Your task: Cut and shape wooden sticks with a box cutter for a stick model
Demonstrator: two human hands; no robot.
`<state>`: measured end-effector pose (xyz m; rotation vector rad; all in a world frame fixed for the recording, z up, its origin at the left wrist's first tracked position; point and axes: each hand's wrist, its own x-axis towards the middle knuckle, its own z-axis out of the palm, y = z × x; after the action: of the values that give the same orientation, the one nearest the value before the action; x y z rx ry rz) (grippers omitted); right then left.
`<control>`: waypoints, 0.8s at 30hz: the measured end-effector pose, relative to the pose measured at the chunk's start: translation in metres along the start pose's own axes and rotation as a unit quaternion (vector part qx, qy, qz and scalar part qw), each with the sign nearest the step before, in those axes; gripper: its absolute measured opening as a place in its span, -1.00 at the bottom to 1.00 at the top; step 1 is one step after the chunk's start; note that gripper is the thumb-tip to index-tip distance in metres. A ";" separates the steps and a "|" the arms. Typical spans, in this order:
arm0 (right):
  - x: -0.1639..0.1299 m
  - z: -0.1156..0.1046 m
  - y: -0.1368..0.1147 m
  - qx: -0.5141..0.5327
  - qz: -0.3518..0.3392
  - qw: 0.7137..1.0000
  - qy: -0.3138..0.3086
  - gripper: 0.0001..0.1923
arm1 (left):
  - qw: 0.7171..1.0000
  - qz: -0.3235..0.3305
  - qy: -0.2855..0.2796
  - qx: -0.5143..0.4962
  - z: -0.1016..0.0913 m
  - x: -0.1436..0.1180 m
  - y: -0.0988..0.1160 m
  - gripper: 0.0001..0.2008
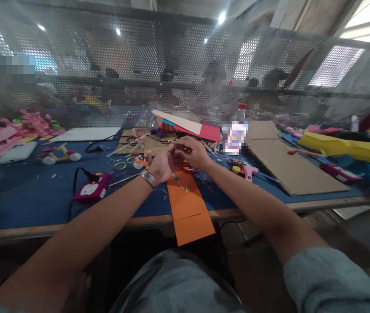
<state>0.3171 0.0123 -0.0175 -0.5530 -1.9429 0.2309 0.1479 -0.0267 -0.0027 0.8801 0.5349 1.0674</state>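
Both hands meet above the blue work table. My left hand (163,165), with a metal watch band at the wrist, has its fingers curled close to the other hand. My right hand (192,153) is closed in a pinch against the left fingertips. Whatever sits between the fingers is too small and hidden to name. Below them lies a long piece of orange paper (188,204) that hangs past the table's front edge. A thin clear strip with a green part (180,181) shows over the paper, just under my left hand.
A purple power socket (93,188) stands at left, near a small wheeled model (59,154). At right are a pink glue gun (249,171), flat cardboard (297,167) and a red-capped bottle (241,115). Red and cream sheets (188,125) lie behind my hands, before a perforated metal screen (133,52).
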 end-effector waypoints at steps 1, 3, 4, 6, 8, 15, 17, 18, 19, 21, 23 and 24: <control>0.000 0.000 0.000 -0.002 0.000 1.000 0.002 -0.69 | 1.000 0.000 -0.002 -0.002 0.000 -0.001 0.000 -0.66; 0.000 0.000 0.000 -0.004 -0.003 1.000 0.004 -0.68 | 1.000 -0.002 -0.004 -0.004 -0.001 -0.002 -0.001 -0.65; 0.000 0.000 0.000 -0.005 -0.005 1.000 0.005 -0.67 | 1.000 -0.003 -0.005 -0.003 -0.001 -0.002 -0.001 -0.63; 0.000 0.000 -0.001 -0.006 -0.010 1.000 0.005 -0.65 | 1.000 -0.005 -0.006 -0.002 0.000 -0.003 -0.002 -0.61; 0.000 0.000 -0.001 -0.006 -0.017 1.000 0.002 -0.61 | 1.000 -0.003 -0.007 0.000 0.000 -0.003 -0.002 -0.63; 0.001 0.000 -0.001 -0.009 -0.021 1.000 0.001 -0.54 | 1.000 0.017 -0.009 -0.006 0.003 -0.002 -0.002 -0.71; 0.000 0.001 -0.001 -0.010 -0.016 1.000 0.005 -0.58 | 1.000 0.017 -0.013 -0.008 0.004 -0.003 -0.001 -0.71; 0.000 0.001 -0.002 -0.011 -0.014 1.000 0.006 -0.60 | 1.000 0.016 -0.015 -0.008 0.004 -0.003 -0.001 -0.71; 0.000 0.001 -0.002 -0.013 -0.013 1.000 0.006 -0.61 | 1.000 0.015 -0.016 -0.008 0.004 -0.003 -0.001 -0.69; 0.000 0.000 -0.004 -0.016 -0.012 1.000 0.005 -0.63 | 1.000 0.013 -0.018 -0.006 0.004 -0.004 -0.001 -0.67; 0.000 -0.001 -0.005 -0.016 -0.011 1.000 0.004 -0.62 | 1.000 0.012 -0.018 -0.001 0.004 -0.004 -0.001 -0.65; 0.000 -0.001 -0.006 -0.016 -0.011 1.000 0.004 -0.61 | 1.000 0.012 -0.017 0.002 0.004 -0.004 -0.002 -0.64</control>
<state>0.3167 0.0074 -0.0143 -0.5537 -1.9475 0.1837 0.1502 -0.0320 -0.0019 0.9088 0.4989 1.0706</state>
